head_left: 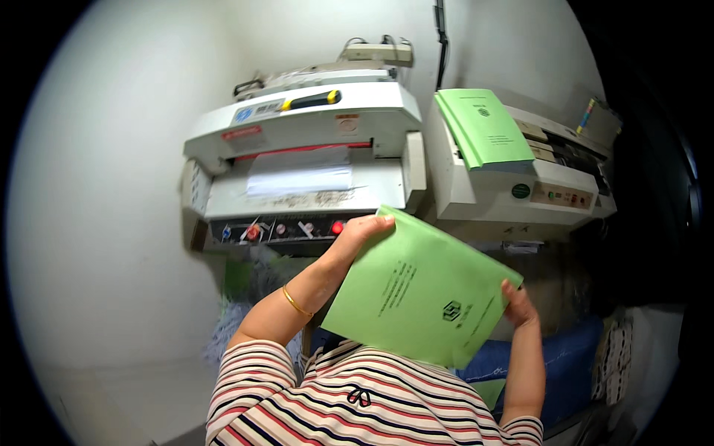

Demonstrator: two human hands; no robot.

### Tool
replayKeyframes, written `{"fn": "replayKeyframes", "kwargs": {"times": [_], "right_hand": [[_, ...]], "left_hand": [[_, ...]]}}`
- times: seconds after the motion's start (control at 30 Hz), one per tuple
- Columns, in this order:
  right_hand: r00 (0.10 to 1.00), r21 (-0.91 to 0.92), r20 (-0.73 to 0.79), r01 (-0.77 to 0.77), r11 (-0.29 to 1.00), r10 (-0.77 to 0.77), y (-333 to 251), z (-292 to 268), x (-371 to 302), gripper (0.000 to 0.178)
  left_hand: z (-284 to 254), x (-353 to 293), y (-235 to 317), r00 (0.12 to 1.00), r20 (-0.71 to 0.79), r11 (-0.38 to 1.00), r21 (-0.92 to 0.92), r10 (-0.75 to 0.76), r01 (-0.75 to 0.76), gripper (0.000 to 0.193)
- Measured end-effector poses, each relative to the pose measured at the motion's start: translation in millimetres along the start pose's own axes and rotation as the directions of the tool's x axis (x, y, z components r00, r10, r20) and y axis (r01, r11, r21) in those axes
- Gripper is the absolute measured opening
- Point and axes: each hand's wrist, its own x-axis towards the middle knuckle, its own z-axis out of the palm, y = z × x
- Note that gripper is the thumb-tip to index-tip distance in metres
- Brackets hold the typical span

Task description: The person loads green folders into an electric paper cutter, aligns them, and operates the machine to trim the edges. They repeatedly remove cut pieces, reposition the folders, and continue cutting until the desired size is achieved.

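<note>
A green-covered booklet (pixel 424 297) is held up in front of my chest, tilted, its printed cover facing up. My left hand (pixel 366 229) grips its far left corner, thumb on the cover and the other fingers out of sight beneath. At the right edge, my right hand (pixel 518 303) is closed on the same booklet, its thumb near the corner. Beyond the booklet stands a white paper cutter (pixel 305 126), with white paper (pixel 300 171) lying on its bed. A stack of similar green booklets (pixel 487 128) rests on the beige machine to the right.
The beige machine (pixel 476 193) has a small control panel. A yellow-and-black cutter knife (pixel 311 100) lies on top of the paper cutter, and a power strip (pixel 378 52) is behind it. Paper shreds (pixel 234 331) are heaped at lower left. Blue fabric (pixel 569 364) lies at lower right.
</note>
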Motion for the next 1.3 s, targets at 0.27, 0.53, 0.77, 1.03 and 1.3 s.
{"fn": "replayKeyframes", "kwargs": {"times": [0.27,0.53,0.77,1.03,1.3], "right_hand": [[0.908,0.312,0.377,-0.311,0.898,0.183,85,63,-25,0.052],[0.942,0.541,0.321,-0.270,0.796,0.101,69,115,13,0.051],[0.959,0.619,0.269,-0.244,0.747,0.090,82,171,56,0.049],[0.978,0.622,0.024,-0.178,0.763,0.209,87,264,102,0.049],[0.971,0.681,0.007,-0.179,0.710,0.238,94,320,157,0.048]], "left_hand": [[-36,-52,-28,0.973,-0.224,0.992,-0.122,-0.061,0.034,0.039],[-123,-34,6,0.990,0.035,0.986,-0.101,0.137,-0.133,0.063],[-269,56,-24,0.649,0.129,-0.247,0.965,0.750,0.093,0.052],[-344,130,-2,0.692,0.266,-0.356,0.934,0.671,-0.014,0.053],[-349,132,-72,0.637,0.340,-0.283,0.939,0.692,-0.194,0.053]]}}
